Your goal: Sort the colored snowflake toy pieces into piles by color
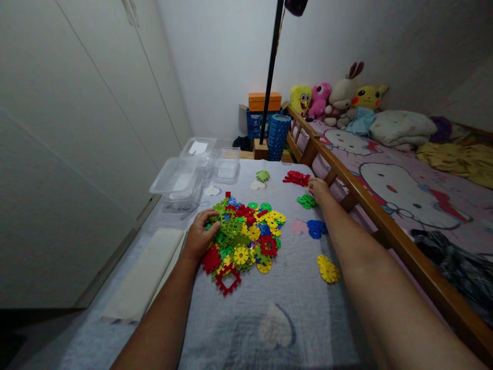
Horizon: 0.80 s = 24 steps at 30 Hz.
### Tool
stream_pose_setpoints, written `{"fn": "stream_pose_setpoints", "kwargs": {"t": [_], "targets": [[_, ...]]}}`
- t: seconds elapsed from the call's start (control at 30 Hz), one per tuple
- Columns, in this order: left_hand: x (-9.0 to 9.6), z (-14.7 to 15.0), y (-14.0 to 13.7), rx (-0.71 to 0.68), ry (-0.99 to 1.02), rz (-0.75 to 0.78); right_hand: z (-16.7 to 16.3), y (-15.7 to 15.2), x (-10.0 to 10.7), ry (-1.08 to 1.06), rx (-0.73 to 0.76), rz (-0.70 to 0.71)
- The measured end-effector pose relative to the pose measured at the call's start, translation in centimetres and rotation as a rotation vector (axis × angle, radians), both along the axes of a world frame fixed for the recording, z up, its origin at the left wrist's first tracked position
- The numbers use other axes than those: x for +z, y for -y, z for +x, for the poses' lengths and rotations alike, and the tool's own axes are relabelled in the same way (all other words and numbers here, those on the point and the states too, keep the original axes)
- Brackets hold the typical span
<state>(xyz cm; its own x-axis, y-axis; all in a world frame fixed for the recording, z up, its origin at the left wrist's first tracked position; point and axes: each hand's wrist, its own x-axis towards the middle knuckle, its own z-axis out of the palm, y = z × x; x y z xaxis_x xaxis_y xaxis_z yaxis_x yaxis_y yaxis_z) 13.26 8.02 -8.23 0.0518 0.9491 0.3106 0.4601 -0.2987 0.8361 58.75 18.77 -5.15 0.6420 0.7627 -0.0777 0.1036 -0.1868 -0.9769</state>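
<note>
A mixed heap of plastic building pieces (241, 255), red, yellow, green and blue, lies in the middle of the cloth-covered table. My left hand (201, 234) rests on the heap's left side, thumb and fingers apart, touching the light green lattice pieces (228, 231). Farther off, my right hand (319, 191) is at the right end of a small red pile (296, 178). Its fingers are drawn together, and what is in them is too small to make out. Nearer along that side lie green discs (306, 201), blue discs (316, 228) and yellow discs (328, 270).
Clear plastic containers (177, 180) stand at the back left, with a folded cream cloth (148, 275) nearer. A light green gear piece (262, 176) lies at the back. The wooden bed rail (370, 226) borders the right side. A black pole (271, 77) rises behind the table.
</note>
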Motion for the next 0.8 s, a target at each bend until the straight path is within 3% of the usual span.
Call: {"fn": "stream_pose_setpoints", "kwargs": {"t": [0.1,0.2,0.37,0.5,0.57,0.67,0.8], "targets": [[0.0,0.0,0.0,-0.001,0.003,-0.007,-1.0,1.1,0.8,0.023,0.019,0.005],[0.0,0.0,0.0,-0.003,0.006,-0.010,-2.6,2.7,2.0,0.053,0.150,0.022],[0.0,0.1,-0.1,-0.003,0.009,-0.014,-6.3,6.6,3.8,0.134,0.695,-0.061],[-0.1,0.1,-0.1,-0.005,0.014,-0.021,-9.3,9.0,3.9,0.386,1.058,-0.159],[-0.1,0.1,-0.1,-0.003,0.020,-0.020,-10.7,9.7,3.4,0.567,1.083,-0.122],[0.0,0.1,0.0,-0.006,0.022,-0.017,-12.5,9.9,2.1,0.807,1.003,-0.040],[0.1,0.1,0.0,-0.003,0.027,-0.016,-14.0,9.4,0.1,0.971,0.896,-0.010]]}}
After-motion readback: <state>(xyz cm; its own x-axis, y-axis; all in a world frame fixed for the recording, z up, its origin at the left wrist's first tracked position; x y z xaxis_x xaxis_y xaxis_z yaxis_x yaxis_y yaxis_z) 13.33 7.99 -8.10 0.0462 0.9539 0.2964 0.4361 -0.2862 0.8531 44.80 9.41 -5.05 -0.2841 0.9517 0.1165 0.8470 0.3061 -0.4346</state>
